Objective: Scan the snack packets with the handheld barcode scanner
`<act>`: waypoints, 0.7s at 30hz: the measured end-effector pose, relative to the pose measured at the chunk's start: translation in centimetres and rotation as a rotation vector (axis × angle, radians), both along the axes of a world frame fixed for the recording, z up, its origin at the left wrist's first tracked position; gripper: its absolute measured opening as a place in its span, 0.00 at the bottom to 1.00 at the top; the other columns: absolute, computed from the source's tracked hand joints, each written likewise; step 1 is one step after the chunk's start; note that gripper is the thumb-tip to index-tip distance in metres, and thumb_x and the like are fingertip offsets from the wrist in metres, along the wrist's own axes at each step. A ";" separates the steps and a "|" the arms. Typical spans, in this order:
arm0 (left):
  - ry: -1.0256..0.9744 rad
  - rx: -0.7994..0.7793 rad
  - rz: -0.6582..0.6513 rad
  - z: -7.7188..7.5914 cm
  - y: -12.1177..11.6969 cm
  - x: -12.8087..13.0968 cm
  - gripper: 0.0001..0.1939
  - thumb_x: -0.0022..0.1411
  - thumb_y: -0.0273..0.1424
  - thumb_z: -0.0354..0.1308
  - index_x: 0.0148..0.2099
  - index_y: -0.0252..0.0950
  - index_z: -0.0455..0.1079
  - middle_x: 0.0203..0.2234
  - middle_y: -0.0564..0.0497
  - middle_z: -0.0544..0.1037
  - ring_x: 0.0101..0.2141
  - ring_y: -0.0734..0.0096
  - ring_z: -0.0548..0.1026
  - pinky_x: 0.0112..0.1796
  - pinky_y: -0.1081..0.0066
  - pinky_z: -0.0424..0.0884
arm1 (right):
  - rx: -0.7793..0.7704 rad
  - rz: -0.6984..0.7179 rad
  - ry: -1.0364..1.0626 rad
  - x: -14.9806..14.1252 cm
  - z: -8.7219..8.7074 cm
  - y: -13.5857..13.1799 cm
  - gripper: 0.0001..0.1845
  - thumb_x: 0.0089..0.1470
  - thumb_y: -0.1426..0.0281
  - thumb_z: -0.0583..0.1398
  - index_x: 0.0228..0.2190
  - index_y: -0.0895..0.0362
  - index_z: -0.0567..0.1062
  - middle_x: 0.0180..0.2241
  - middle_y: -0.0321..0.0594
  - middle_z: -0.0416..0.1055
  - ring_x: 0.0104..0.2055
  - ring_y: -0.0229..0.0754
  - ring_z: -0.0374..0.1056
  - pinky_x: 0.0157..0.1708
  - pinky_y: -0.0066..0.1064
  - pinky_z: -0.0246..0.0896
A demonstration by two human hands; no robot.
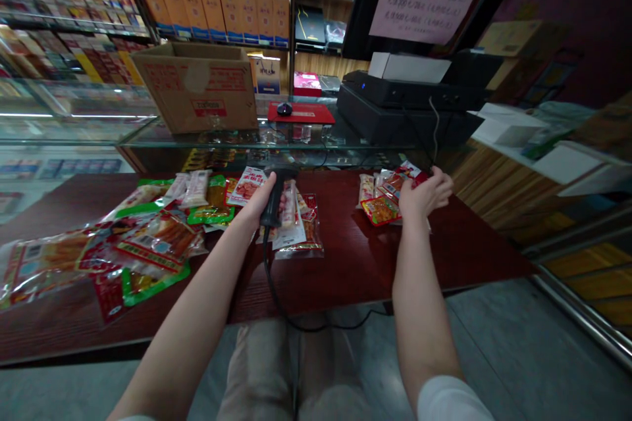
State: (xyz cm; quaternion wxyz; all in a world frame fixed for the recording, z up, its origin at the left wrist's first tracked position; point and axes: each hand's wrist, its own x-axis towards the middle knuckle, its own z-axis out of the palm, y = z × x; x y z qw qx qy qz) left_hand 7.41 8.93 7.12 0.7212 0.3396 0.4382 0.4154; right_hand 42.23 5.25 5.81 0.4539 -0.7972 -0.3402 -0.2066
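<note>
My left hand (260,202) is closed around the handle of a black barcode scanner (274,194), whose cable (276,289) trails down over the table's front edge. Under the scanner lie a few snack packets (301,230). My right hand (425,196) rests on a small pile of red and orange snack packets (382,200) at the right of the dark red table (360,263), fingers curled on the top packet. Many more snack packets (148,237) are spread over the left half of the table.
Behind the table a glass counter (162,135) carries a cardboard box (197,85), a red mouse pad with a mouse (284,108) and a black register with printer (409,105). Shelves of boxed goods (212,10) fill the back wall. A glass case edge (582,302) runs at the right.
</note>
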 end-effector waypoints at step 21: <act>0.047 0.101 0.145 1.9 0.9 -4.6 0.24 0.63 0.53 0.55 0.33 0.35 0.66 0.17 0.53 0.70 0.14 0.78 0.66 0.14 0.78 0.62 | -0.615 1.042 0.117 -14.8 -2.1 0.8 0.29 0.42 0.53 0.71 0.43 0.52 0.72 0.36 0.39 0.75 0.38 0.45 0.72 0.33 0.32 0.59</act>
